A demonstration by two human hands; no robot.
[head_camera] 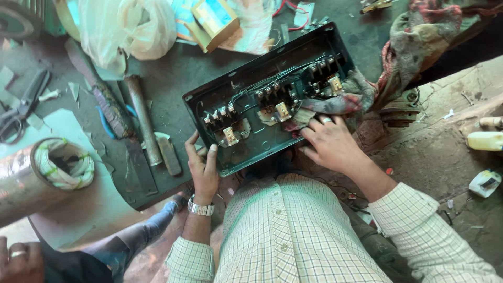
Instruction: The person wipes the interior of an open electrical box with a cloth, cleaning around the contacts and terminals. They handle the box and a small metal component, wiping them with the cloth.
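Open switch box (246, 84) tilted on the dark worktop (178, 73), near edge against the lap, lid off, inside facing up.

Left hand (203, 165) clamped on the near left rim, thumb over the lip, fingers on the outer wall. Looks like bracing to stop the box sliding. Watch (201, 208) on that wrist.

Right hand (329, 142) pressed flat on a rag (340, 102) at the box's right inner end, fingers spread, ring on 1 finger. Not closed around the rag, just pushing it down; reads as wiping or padding that corner.

Inside: 3 groups of contacts (272, 102) in a diagonal row, black wires (262, 81) looped along the far wall. Rag touches the rightmost group.

Around: metal rod (144, 118) and flat file (167, 154) just left of the box, within reach. Scissors (21, 105) far left. Wound coil (63, 162) in a tube at lower left. Plastic bag (126, 26) and small carton (215, 21) behind the box. More cloth (424, 36) bunched at upper right.

Another person's hand (15, 257) at bottom left corner, well apart from the box.
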